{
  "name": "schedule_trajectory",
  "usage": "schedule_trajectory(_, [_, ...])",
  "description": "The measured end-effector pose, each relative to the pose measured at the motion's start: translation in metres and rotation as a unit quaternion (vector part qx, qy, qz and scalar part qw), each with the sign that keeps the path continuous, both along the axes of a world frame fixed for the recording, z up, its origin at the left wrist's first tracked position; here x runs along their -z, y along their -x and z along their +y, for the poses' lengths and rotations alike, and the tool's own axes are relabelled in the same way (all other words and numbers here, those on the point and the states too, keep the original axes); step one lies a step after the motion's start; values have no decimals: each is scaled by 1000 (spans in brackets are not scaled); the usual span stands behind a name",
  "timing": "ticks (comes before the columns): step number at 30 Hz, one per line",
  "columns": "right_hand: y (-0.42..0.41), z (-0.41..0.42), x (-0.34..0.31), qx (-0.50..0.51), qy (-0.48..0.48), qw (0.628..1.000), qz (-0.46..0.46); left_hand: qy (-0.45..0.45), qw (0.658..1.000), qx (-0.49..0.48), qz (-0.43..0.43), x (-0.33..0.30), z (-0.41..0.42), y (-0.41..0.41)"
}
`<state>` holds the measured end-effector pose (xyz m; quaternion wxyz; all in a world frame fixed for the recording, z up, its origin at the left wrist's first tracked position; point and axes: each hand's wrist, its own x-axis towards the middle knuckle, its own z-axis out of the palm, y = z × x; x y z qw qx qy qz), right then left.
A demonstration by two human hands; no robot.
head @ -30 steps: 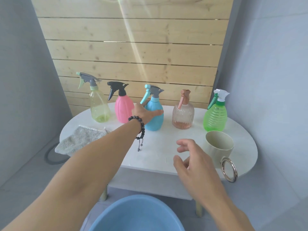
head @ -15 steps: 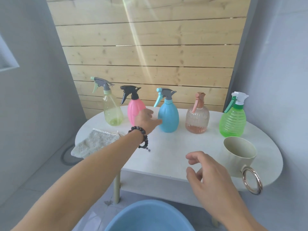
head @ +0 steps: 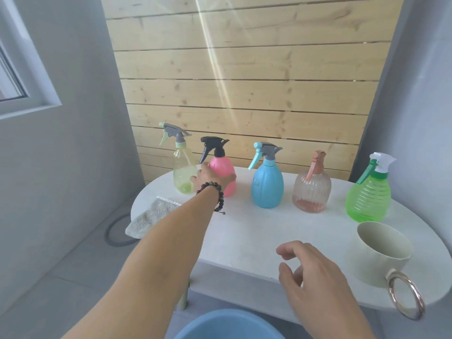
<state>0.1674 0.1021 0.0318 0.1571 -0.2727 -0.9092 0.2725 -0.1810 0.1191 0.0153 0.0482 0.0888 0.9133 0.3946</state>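
Several spray bottles stand in a row at the back of a white oval table (head: 244, 231): pale yellow (head: 182, 167), pink (head: 223, 165), blue (head: 267, 184), clear rose (head: 311, 192) and green (head: 368, 199). My left hand (head: 210, 177), with a bead bracelet on the wrist, is wrapped round the lower body of the pink bottle: the thumb lies across its front and the fingers reach round its left side. My right hand (head: 315, 277) hovers above the table's front edge with its fingers loosely curled, holding nothing.
A cream cup (head: 376, 260) with a metal ring handle stands at the front right of the table. A grey cloth (head: 154, 216) hangs over the left edge. A blue basin (head: 227, 326) sits on the floor below me. A wooden plank wall backs the table.
My left hand has moved left from the blue bottle to the pink bottle and closed round it. The view has shifted, and my right hand has stayed near the front edge.
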Motion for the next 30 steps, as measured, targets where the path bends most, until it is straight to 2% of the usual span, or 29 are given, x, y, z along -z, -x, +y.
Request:
schedule_trajectory(3, [0, 1, 3, 1, -10, 1000, 6, 37, 999, 18, 26, -3, 3, -1])
schedule_trajectory(8, [3, 0, 7, 15, 0, 999, 42, -35, 995, 59, 79, -17, -31, -45])
schedule_trajectory(10, [5, -2, 3, 26, 34, 993, 106, -53, 987, 85, 123, -25, -58, -70])
schedule_trajectory(12, [6, -5, -7, 33, 116, 978, 167, -77, 976, 130, 159, -30, -88, -98])
schedule_trajectory(14, [8, -13, -21, 30, 247, 944, 216, -93, 959, 184, 196, -33, -120, -128])
schedule_trajectory(16, [10, -20, -32, 23, 409, 884, 225, -69, 942, 228, 237, -30, -146, -155])
schedule_trajectory(18, [11, -21, -37, 7, 545, 817, 186, -17, 917, 259, 302, -20, -164, -172])
schedule_trajectory(20, [8, -19, -34, -7, 607, 785, 122, 28, 884, 279, 375, -7, -176, -178])
schedule_trajectory(24, [2, -30, -16, -19, 609, 792, 41, 85, 832, 290, 465, 18, -201, -186])
schedule_trajectory(26, [3, -40, -7, -11, 587, 809, 38, 116, 821, 292, 477, 27, -208, -191])
schedule_trajectory(28, [4, -48, 1, -11, 559, 828, 50, 133, 824, 285, 472, 34, -210, -194])
schedule_trajectory(29, [4, -51, 5, -16, 514, 856, 47, 137, 830, 285, 461, 36, -210, -195])
schedule_trajectory(30, [4, -52, 8, -26, 434, 900, 29, 143, 835, 290, 445, 38, -211, -196])
